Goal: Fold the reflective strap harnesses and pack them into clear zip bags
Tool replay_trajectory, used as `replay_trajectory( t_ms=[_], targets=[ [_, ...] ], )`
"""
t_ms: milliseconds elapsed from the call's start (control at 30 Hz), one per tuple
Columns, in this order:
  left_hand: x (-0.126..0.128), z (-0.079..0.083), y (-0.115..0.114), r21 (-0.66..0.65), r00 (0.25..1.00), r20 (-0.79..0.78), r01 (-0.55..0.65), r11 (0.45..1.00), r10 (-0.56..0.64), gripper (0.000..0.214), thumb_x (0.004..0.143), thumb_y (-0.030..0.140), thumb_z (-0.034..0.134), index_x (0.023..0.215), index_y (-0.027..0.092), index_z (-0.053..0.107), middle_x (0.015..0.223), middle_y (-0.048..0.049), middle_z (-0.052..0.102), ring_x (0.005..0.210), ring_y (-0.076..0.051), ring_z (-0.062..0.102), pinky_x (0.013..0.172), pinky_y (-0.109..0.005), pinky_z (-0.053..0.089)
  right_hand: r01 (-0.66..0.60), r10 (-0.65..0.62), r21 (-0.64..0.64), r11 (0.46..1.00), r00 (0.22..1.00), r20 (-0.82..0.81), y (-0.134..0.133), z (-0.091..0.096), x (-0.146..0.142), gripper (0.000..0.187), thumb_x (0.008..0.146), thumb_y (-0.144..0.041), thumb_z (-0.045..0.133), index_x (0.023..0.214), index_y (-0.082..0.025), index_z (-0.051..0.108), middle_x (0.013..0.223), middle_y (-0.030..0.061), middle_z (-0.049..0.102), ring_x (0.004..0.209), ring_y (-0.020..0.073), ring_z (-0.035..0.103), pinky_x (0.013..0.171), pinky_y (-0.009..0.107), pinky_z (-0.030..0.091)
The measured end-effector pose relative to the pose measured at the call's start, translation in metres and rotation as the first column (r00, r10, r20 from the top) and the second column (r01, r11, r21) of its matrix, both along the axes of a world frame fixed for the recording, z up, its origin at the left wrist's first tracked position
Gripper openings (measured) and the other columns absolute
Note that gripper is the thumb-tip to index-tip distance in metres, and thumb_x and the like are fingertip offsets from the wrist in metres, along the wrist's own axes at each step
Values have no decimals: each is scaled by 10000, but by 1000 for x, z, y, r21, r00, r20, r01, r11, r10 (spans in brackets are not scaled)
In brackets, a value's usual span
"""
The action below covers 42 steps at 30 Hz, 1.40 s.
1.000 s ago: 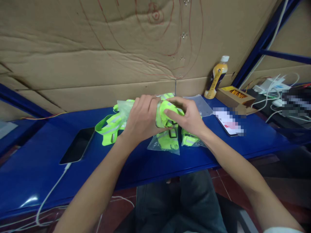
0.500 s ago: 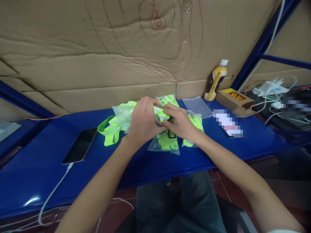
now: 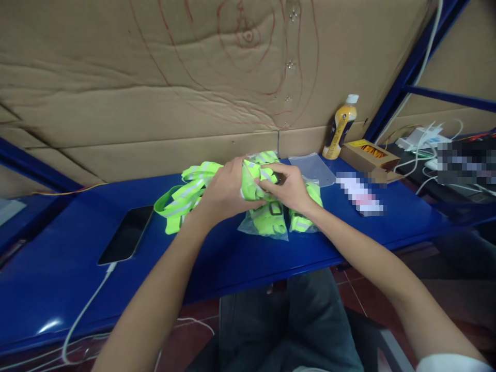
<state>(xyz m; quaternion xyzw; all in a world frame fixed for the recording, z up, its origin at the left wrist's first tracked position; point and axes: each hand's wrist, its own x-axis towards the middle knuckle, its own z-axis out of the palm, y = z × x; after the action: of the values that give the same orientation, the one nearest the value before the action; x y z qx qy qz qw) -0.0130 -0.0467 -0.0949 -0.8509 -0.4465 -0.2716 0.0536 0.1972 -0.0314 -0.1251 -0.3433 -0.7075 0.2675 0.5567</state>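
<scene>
**Hands closing on a rolled neon strap above the bench**

Hands are meeting over the middle of the blue bench [image 3: 240, 258]. The left hand [image 3: 225, 191] is curling round a bundle of neon yellow strap [image 3: 251, 181] with grey reflective bands, fingers wrapped over its left side and closed on it. The right hand [image 3: 289, 188] is pinching the same bundle from the right, thumb and fingertips pressing its top, so both grips are shut on the strap with no gap showing. The bundle is being held just above the bench, not resting on it.

A loose tail of strap [image 3: 178, 204] is trailing left from the left hand and lying on the bench. Directly under the hands, two clear bags [image 3: 267, 225] of folded neon straps are lying side by side, the right one partly hidden by the right wrist. An empty clear bag [image 3: 312, 168] is lying flat behind them, near the cardboard wall.

A dark phone [image 3: 126, 235] is lying well to the left with a white cable [image 3: 83, 310] running off the near edge. A yellow bottle [image 3: 341, 129] is standing upright at the back right, just beside a small open box [image 3: 368, 155].

Compared with half a second ago, the hands are sitting closer together and the bundle is looking tighter; the clear film seen by the left hand then is no longer showing there.
</scene>
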Motion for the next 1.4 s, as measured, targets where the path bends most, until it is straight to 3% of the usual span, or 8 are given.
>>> replay_trajectory(
  t_ms=[100, 200, 300, 600, 800, 1000, 1233, 1400],
  targets=[
    [7, -1, -3, -18, 994, 92, -61, 998, 62, 871, 702, 513, 946, 1370, 202, 482, 1242, -150, 689, 1207, -417, 697, 1000, -512, 572, -71, 72, 48, 996, 997, -21, -7, 10, 6, 579, 853, -469, 895, 1372, -259, 751, 1170, 63, 786, 799, 175, 659, 613, 286, 510],
    [8, 6, -7, 19, 981, 173, -90, 996, 86, 803, 694, 511, 942, 1293, 228, 487, 1187, -137, 699, 1135, -405, 714, 916, -476, 570, -182, 185, 129, 975, 983, -15, -15, 25, 12, 419, 1000, -474, 749, 1365, -268, 754, 1284, 81, 780, 894, 186, 721, 663, 289, 577],
    [8, 7, -8, 110, 974, 223, -60, 992, 34, 795, 676, 510, 937, 1267, 229, 486, 1149, -128, 695, 1076, -383, 715, 891, -467, 560, -189, 185, 231, 954, 982, 41, -18, 32, 10, 229, 1053, -383, 691, 1157, -242, 839, 1226, 84, 806, 1056, 217, 753, 781, 313, 612],
    [14, -12, 0, 195, 944, 325, -4, 981, -61, 532, 708, 340, 841, 1119, 246, 516, 1031, -55, 684, 939, -275, 686, 821, -379, 530, -77, -21, 336, 939, 960, 280, -22, 34, -10, 109, 965, -176, 752, 1031, -198, 836, 924, 39, 783, 767, 166, 686, 766, 319, 537],
    [7, -6, 3, 203, 868, 496, -79, 976, -33, 668, 695, 551, 914, 1117, 256, 489, 983, -35, 659, 860, -250, 638, 798, -375, 478, -228, 138, 395, 890, 960, 243, -26, 33, -3, 156, 1027, -324, 743, 1135, -226, 801, 1169, 90, 822, 1096, 233, 769, 984, 399, 591],
    [9, -9, 3, 192, 903, 426, -28, 981, -58, 609, 705, 522, 896, 1065, 253, 484, 967, -22, 609, 857, -238, 615, 803, -393, 494, -249, 163, 299, 921, 945, 283, -24, 20, -10, 102, 1016, -320, 748, 1021, -218, 762, 1030, 60, 795, 944, 205, 733, 857, 360, 554],
    [2, 2, 3, -47, 785, 610, 170, 984, -107, 824, 694, 541, 972, 1308, 222, 523, 1286, -121, 692, 1183, -317, 697, 1013, -447, 555, -37, -4, 305, 952, 991, 132, -5, 33, 10, 249, 1041, -424, 720, 916, -217, 661, 888, 27, 694, 849, 196, 644, 820, 346, 498],
    [2, 8, 4, -353, 650, 760, 397, 847, 13, 577, 813, 571, 894, 1188, 189, 681, 1232, -133, 778, 1204, -327, 730, 1071, -469, 566, -84, 21, 306, 948, 979, 203, 5, 39, 12, 292, 1037, -498, 687, 960, -224, 621, 958, 42, 652, 895, 208, 613, 808, 345, 518]
  ],
)
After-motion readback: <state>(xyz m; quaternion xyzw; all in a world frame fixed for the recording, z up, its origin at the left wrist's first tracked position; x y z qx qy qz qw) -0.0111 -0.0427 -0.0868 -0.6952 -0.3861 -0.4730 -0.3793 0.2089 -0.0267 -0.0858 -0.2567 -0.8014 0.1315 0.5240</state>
